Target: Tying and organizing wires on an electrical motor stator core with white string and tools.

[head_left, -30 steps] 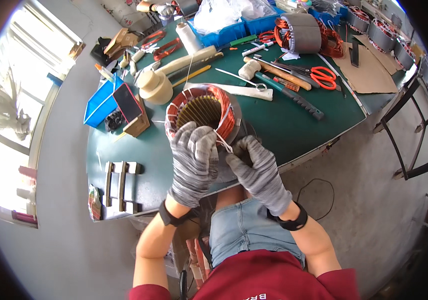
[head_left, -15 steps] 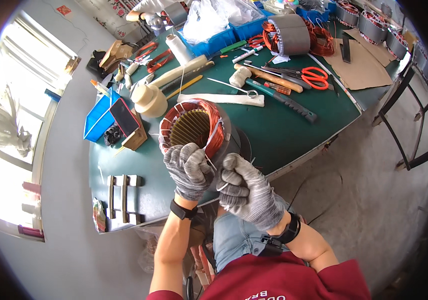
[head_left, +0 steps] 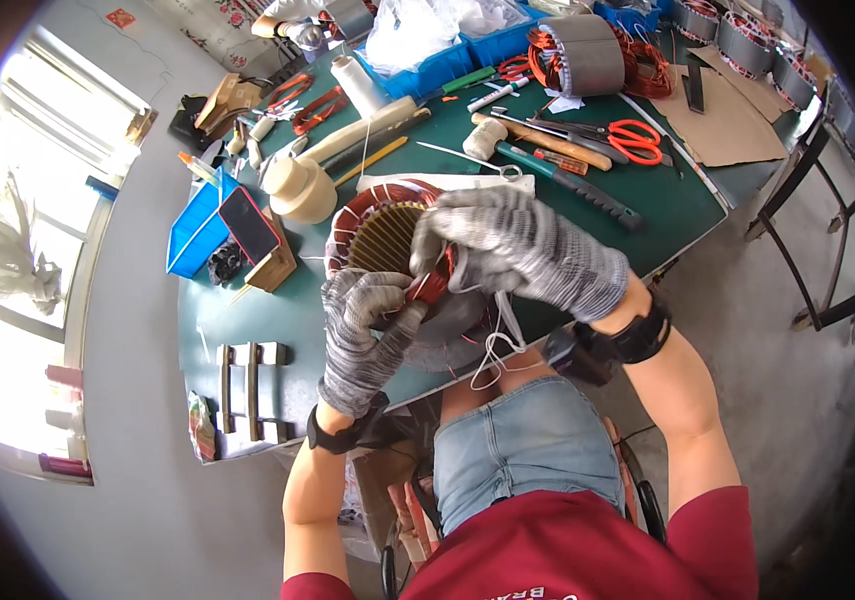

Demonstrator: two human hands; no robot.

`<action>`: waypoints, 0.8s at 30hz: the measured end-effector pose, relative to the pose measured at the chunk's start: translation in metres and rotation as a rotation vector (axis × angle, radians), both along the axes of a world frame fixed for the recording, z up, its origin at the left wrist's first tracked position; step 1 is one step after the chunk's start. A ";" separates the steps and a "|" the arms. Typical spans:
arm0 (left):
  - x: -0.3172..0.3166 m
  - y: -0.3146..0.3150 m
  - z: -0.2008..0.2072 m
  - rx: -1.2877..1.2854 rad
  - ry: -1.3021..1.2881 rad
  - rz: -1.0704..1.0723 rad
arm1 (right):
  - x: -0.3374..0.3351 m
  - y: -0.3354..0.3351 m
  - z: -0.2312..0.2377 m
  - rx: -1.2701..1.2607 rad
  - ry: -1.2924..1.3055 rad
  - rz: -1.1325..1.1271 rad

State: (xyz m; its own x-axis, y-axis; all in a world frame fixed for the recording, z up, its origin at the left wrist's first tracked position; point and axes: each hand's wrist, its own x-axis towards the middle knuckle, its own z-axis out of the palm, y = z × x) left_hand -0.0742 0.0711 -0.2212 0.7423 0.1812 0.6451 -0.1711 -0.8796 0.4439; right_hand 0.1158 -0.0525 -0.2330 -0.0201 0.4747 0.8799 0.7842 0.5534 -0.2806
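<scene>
A motor stator (head_left: 380, 240) stands at the table's near edge, its yellow-lined slots and copper-red winding ring (head_left: 426, 290) facing up, with white lacing around the ring. My gloved left hand (head_left: 360, 335) is closed on the near side of the ring, its thumb by the red wires. My gloved right hand (head_left: 523, 245) is bent over the ring's right side, fingertips curled at the inner edge and slightly blurred. What its fingers pinch is hidden. White lacing cord (head_left: 493, 355) dangles in loops below the right hand, by the stator's side.
Behind the stator lie a mallet (head_left: 486, 140), a green-handled tool (head_left: 588, 195), red-handled scissors (head_left: 636, 142) and a long needle-like rod (head_left: 458, 155). A cream pot (head_left: 298, 190) and blue bin (head_left: 193, 230) stand left. Another stator (head_left: 588, 58) stands farther back. A person's gloved hand (head_left: 305, 37) shows beyond.
My right hand has moved up from beside the stator onto its winding ring. The left hand has shifted slightly down and turned. The cord, drawn between both fists before, now hangs loose.
</scene>
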 end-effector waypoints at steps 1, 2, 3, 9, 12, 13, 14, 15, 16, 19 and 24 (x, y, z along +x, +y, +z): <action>0.000 -0.002 0.005 0.004 0.014 0.044 | 0.007 -0.012 0.004 -0.246 0.076 -0.005; 0.000 -0.004 0.012 -0.002 0.013 0.053 | 0.014 -0.024 0.006 -0.493 0.151 -0.006; 0.001 -0.007 0.021 0.007 0.080 0.066 | 0.016 -0.036 0.000 -0.533 0.169 -0.383; 0.002 0.003 0.025 -0.085 0.206 0.007 | -0.041 -0.064 -0.015 -0.292 0.130 -0.531; 0.009 0.002 0.033 0.052 0.187 0.051 | -0.081 -0.050 -0.014 -0.167 0.359 -0.429; 0.010 0.004 0.031 0.050 0.227 0.094 | -0.082 -0.044 -0.016 -0.164 0.360 -0.420; 0.009 0.003 0.033 0.053 0.228 0.102 | -0.083 -0.039 -0.019 -0.230 0.341 -0.436; 0.009 0.002 0.037 0.007 0.303 0.098 | -0.085 -0.033 -0.023 -0.296 0.321 -0.452; 0.009 -0.002 0.044 -0.041 0.374 0.091 | -0.086 -0.023 -0.021 -0.294 0.318 -0.449; 0.017 0.007 0.058 0.133 0.691 0.001 | -0.088 0.001 -0.030 -0.141 0.129 -0.573; 0.003 0.012 0.039 0.657 0.474 0.215 | -0.097 -0.056 -0.063 -0.316 1.369 0.046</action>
